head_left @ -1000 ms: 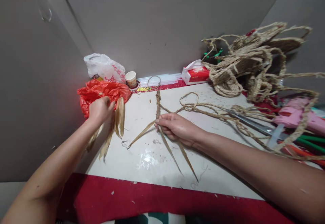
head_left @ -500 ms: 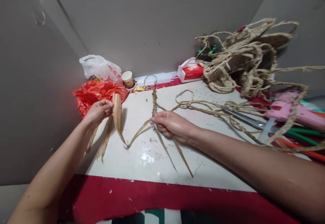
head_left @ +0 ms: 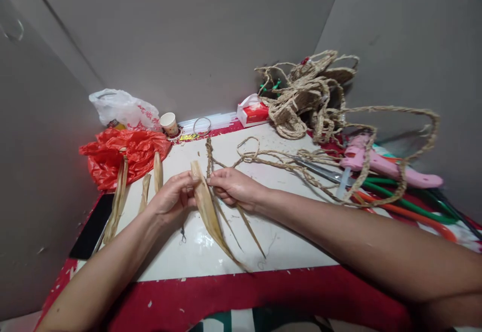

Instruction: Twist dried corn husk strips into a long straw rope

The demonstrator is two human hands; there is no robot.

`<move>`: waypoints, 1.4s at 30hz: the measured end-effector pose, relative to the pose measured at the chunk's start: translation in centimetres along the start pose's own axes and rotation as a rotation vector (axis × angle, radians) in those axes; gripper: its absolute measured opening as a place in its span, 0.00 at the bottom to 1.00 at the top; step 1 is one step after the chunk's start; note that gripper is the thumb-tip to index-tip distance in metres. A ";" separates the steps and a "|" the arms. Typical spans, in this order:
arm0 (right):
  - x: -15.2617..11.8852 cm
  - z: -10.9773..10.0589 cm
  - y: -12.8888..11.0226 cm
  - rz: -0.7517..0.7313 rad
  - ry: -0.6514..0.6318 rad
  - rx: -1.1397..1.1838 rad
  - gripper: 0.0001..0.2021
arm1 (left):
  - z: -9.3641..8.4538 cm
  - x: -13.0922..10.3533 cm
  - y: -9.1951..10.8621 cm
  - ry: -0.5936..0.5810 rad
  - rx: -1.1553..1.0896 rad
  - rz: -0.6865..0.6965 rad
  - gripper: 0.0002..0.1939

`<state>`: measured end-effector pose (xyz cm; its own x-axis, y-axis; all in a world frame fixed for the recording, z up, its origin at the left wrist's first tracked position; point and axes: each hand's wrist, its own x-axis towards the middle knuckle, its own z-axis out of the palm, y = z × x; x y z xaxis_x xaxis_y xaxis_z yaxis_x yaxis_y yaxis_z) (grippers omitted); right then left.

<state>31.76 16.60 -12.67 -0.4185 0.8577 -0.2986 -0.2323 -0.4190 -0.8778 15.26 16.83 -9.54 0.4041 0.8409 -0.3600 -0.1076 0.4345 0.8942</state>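
Note:
My left hand point(head_left: 175, 194) pinches the upper end of a wide, pale dried husk strip point(head_left: 207, 209), whose narrow tip hangs toward the front of the white board. Right beside it, my right hand point(head_left: 236, 189) is closed on a short husk braid point(head_left: 209, 152) below its knotted top. Thin pointed husk ends point(head_left: 253, 232) trail out below the right hand. Just where the strip meets the braid is partly hidden by the fingers. More loose husk strips point(head_left: 119, 199) lie to the left of my left hand.
A red plastic bag point(head_left: 128, 148), a white bag point(head_left: 122, 108) and a paper cup point(head_left: 168, 124) stand back left. A tissue pack point(head_left: 253, 112) and coiled braided rope point(head_left: 305, 103) are at the back. Scissors point(head_left: 324, 172) and a pink glue gun point(head_left: 380, 161) lie right; a dark phone-like slab point(head_left: 92, 226) lies left.
My left hand has carried the wide husk strip rightward, up against the braid at my right hand. The right hand keeps its hold. The camera view has turned somewhat to the right.

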 end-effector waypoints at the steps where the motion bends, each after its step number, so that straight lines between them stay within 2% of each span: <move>1: 0.0 -0.1 0.1 0.004 -0.010 0.005 0.15 | 0.0 0.1 -0.4 0.013 0.009 -0.003 0.09; 6: 0.0 -0.2 0.1 0.011 -0.015 0.038 0.16 | -0.5 0.6 -1.8 0.058 0.024 -0.023 0.10; 12: -0.3 -0.2 0.0 -0.003 0.009 0.033 0.16 | -0.6 0.7 -1.9 0.074 0.061 -0.026 0.12; 18: 0.1 -0.4 0.5 -0.082 0.055 -0.103 0.18 | -0.6 0.8 -2.1 0.078 0.068 -0.023 0.11; 25: 0.1 -0.4 0.5 -0.085 0.038 -0.132 0.20 | -0.8 0.9 -2.5 0.078 0.057 0.003 0.10; 28: 0.1 -0.4 0.6 -0.102 0.057 -0.160 0.20 | -0.6 0.9 -2.6 0.092 0.076 0.034 0.08; 36: -0.4 0.1 0.1 -0.116 0.108 -0.200 0.18 | 0.0 0.3 -2.9 0.168 0.235 0.257 0.04; 39: -0.5 0.1 0.0 -0.102 0.094 -0.177 0.16 | 0.0 0.2 -2.8 0.160 0.244 0.280 0.04; 42: -0.4 0.0 0.1 -0.096 0.078 -0.151 0.16 | -0.1 0.3 -2.8 0.149 0.207 0.227 0.05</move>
<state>31.86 16.24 -12.65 -0.3298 0.9146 -0.2338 -0.1313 -0.2897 -0.9481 15.58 15.91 -12.14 0.2521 0.9531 -0.1672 0.0138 0.1693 0.9855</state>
